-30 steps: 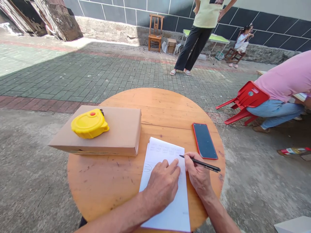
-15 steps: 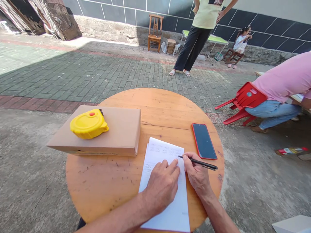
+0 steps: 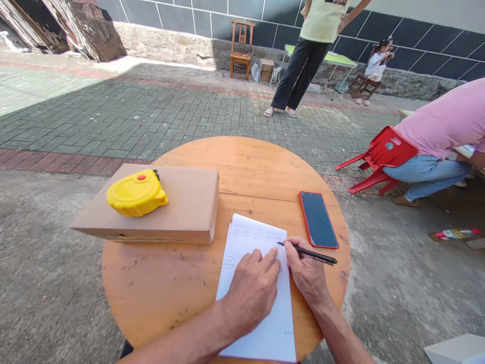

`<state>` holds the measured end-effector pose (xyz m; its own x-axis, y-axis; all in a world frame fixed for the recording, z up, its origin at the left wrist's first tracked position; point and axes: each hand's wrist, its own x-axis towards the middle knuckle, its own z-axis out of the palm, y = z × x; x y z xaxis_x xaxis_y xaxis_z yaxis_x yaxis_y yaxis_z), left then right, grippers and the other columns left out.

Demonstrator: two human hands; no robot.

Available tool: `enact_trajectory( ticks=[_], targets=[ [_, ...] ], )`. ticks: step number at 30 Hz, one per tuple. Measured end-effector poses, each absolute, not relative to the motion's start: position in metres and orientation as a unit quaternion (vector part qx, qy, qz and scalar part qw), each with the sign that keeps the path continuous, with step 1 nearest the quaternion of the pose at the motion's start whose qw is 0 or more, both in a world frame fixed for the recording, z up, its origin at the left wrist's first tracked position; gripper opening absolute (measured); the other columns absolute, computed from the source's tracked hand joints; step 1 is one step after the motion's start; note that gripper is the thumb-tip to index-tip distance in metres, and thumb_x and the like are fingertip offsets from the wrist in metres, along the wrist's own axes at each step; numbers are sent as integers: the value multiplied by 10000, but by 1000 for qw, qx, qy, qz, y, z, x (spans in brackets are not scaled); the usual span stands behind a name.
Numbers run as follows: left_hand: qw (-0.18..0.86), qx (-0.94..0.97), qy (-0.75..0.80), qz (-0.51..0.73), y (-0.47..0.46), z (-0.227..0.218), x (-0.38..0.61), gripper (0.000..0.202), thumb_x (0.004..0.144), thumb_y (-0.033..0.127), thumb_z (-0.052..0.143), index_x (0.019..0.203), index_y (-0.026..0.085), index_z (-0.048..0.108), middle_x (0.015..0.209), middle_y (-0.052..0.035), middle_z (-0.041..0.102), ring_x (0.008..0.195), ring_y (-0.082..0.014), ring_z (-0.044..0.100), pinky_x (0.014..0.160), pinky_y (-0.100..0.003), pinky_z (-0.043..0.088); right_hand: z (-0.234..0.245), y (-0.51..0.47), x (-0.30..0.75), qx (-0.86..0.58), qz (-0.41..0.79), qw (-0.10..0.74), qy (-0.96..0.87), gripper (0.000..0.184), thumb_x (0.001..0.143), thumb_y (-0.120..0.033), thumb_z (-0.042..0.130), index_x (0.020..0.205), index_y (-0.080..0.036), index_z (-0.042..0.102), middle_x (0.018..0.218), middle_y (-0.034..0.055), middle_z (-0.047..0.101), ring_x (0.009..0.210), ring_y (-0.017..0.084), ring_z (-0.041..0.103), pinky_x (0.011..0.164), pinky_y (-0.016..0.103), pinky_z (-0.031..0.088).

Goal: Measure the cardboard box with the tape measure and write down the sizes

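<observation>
A white sheet of paper [image 3: 250, 241] with rows of small writing lies on the round wooden table [image 3: 242, 167]. My left hand [image 3: 252, 290] rests flat on the paper, fingers stretched out, pinning it down. My right hand [image 3: 307, 275] grips a black pen [image 3: 308, 253], its tip touching the paper near the written lines. A phone in a red case [image 3: 318, 219] lies screen-up just right of the paper. To the left, a flat cardboard box [image 3: 189, 207] carries a yellow tape measure [image 3: 136, 193].
A person in a pink shirt sits on a red plastic chair [image 3: 386, 151] at the right. Another person [image 3: 310, 50] stands on the brick paving beyond the table. A wooden chair [image 3: 241, 48] stands by the far wall. A white box corner [image 3: 454, 350] shows bottom right.
The pen has shifted slightly left across the paper with my right hand. My left hand has stayed in place on the sheet.
</observation>
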<state>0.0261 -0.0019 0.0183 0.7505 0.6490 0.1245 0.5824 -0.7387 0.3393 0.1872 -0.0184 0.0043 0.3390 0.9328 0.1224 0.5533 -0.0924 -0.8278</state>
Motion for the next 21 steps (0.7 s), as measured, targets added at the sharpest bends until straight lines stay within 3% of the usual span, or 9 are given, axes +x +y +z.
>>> enact_trajectory(
  ticks=[21],
  targets=[
    [145, 925, 334, 112, -1, 17, 27, 220, 878, 118, 435, 1029, 197, 575, 1313, -18, 573, 861, -239, 491, 722, -428, 486, 2, -22, 188, -715, 233, 424, -504, 225, 924, -370, 486, 798, -219, 595, 538, -54, 491, 510, 144, 484, 555, 271, 425]
  ],
)
